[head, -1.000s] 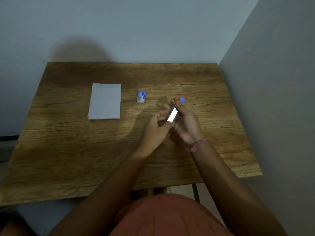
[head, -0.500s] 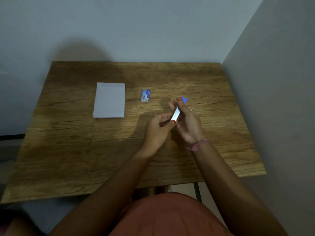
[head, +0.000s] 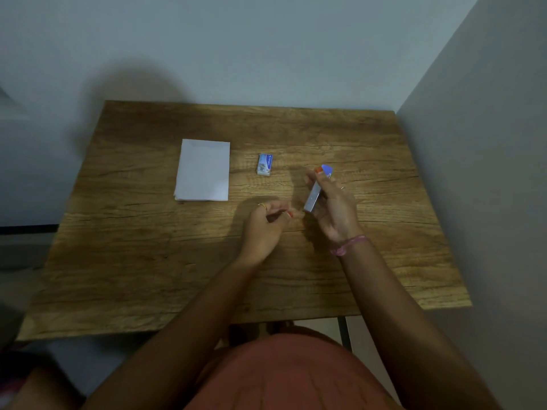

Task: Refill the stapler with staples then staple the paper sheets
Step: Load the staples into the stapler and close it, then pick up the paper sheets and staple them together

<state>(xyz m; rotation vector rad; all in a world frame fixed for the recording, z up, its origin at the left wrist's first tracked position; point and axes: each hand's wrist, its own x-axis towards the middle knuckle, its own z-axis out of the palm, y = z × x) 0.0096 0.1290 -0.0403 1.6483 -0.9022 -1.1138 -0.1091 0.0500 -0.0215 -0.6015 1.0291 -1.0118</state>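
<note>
The stapler [head: 314, 193] was in my right hand [head: 334, 208], held above the right-centre of the table [head: 148, 261], tilted with its blue end up and away from me and its silvery metal length slanting down toward my palm. My fingers [head: 322, 180] were wrapped round it; an orange-painted nail sat near the blue tip.

My left hand [head: 263, 229] was just beside it, to the left and a little lower, apart from the stapler. Fingers curled in loosely, thumb and forefinger nearly pinched; I could not tell whether anything was between them. A ring showed on one finger.

Staple box [head: 265, 164], small and blue-and-white, lay flat on the wood farther back, between my hands and the paper sheets [head: 203, 170]. The sheets lay in a neat white stack, left of the box, well apart from both hands.

A pink band [head: 349, 245] circled my right wrist. The light was dim.
</note>
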